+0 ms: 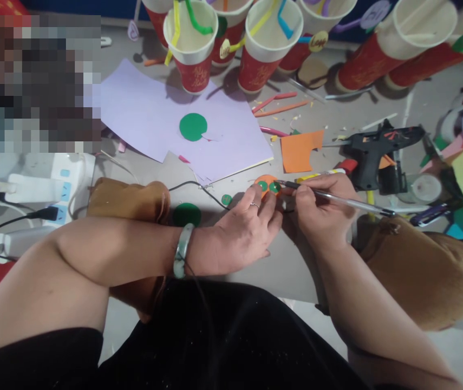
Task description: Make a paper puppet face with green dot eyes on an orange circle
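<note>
My left hand [241, 235], with a ring and a jade bangle, lies flat with its fingers apart. Its fingertips press on a small orange paper piece [266, 180] that bears two small green circles. In my right hand [325, 210] is a pen [349, 201], its tip at the right green circle. Left of my left hand lie a small green disc [226, 200] and a larger dark green circle [187, 214]. Another green circle [193, 127] rests on purple paper [142, 114].
Red and white paper cups [255, 67] with coloured straws line the back. A black glue gun [377, 154] and orange paper [301, 153] lie to the right. A white power strip [64, 184] with cables is at left. Brown cloth-like shapes flank both arms.
</note>
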Demonstrator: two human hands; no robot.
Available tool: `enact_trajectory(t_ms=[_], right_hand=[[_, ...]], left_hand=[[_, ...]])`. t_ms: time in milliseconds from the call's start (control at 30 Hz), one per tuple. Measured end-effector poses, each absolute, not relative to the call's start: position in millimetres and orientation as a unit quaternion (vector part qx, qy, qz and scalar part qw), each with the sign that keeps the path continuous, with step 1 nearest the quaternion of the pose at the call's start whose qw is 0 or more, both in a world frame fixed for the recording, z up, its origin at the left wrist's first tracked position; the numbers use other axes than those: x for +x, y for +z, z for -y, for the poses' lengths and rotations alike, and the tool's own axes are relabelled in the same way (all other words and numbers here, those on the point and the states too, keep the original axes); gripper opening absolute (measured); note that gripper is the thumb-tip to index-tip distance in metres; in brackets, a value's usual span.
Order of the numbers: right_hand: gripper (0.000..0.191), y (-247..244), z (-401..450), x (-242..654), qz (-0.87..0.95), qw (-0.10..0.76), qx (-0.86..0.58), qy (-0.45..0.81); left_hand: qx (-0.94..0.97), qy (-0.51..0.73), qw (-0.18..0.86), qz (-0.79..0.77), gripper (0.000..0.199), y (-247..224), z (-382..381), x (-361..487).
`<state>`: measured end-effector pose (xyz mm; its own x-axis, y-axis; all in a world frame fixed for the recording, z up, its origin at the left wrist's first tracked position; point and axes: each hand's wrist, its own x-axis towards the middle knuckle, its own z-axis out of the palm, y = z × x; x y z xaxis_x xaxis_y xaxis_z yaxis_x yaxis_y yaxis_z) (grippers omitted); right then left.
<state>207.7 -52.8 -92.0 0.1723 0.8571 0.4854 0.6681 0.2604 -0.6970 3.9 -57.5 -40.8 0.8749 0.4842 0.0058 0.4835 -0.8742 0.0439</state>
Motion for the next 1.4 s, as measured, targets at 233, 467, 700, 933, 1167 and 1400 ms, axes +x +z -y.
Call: enact_trajectory(t_ms=[233, 467, 700, 933, 1167, 1400], right_hand=[[0.011, -92.5, 52.7, 208.2, 0.627, 0.495, -0.593, 0.105], [0.007, -90.5, 52.1, 207.8, 0.612, 0.477, -0.623, 0.094], [0.01, -92.9, 53.5, 209.5, 0.603, 0.484, -0.623, 0.115], [0.008, -90.4, 51.7, 206.5, 0.607, 0.484, -0.623, 0.096], [0.012, -86.7, 49.3, 204.4, 0.609, 0.509, -0.602, 0.093], [0.011, -84.1, 48.0, 202.8, 0.599, 0.511, -0.61, 0.092]], left_hand=[[0.968, 0.013, 0.018, -0.249, 0.085, -40.1, 57.9, 4.8], [0.968, 0.012, 0.017, -0.25, 0.087, -40.6, 57.2, 5.0], [0.969, 0.009, 0.023, -0.247, 0.088, -40.4, 57.3, 4.5], [0.969, 0.01, 0.024, -0.245, 0.085, -38.9, 56.8, 3.0], [0.969, 0.008, 0.028, -0.244, 0.083, -38.4, 56.2, 2.6], [0.969, 0.017, 0.026, -0.245, 0.084, -39.4, 56.5, 2.9]])
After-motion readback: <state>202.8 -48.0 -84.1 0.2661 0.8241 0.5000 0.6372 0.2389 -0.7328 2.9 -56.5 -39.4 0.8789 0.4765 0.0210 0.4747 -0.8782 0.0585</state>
